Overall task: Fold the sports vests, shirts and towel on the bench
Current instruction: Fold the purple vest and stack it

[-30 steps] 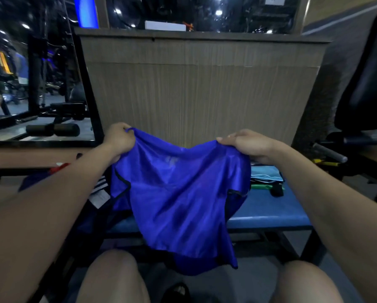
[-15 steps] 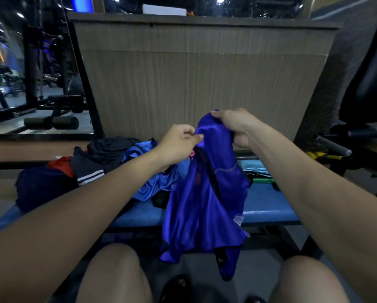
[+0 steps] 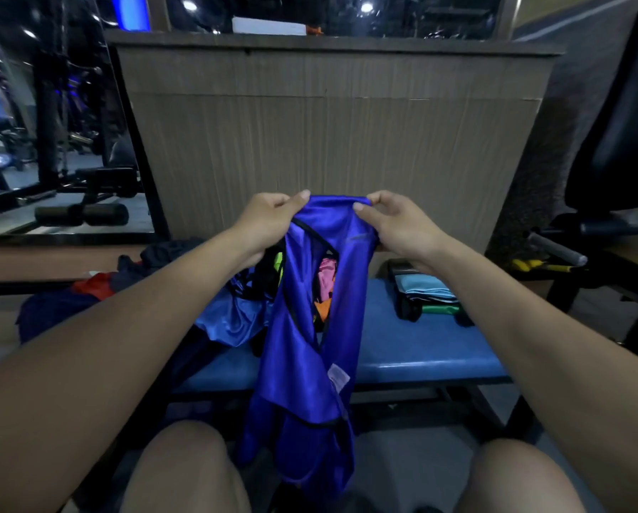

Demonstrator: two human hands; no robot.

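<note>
Left hand (image 3: 269, 220) and right hand (image 3: 395, 225) pinch the blue vest (image 3: 310, 349) by its top edge; it hangs below them past the bench's (image 3: 421, 349) front edge.

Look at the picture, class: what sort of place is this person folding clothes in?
Most likely a gym: a padded blue bench, a foam roller pad on dark exercise equipment at left, and a black machine seat at right.

On the blue tabletop (image 3: 413, 349), bare padding lay open right of the hanging blue vest (image 3: 310, 349), up to the folded stack (image 3: 426, 290). Left of the vest, heaped garments (image 3: 232, 316) blocked the surface; the wood-grain panel (image 3: 328, 142) walled off the space behind.
</note>
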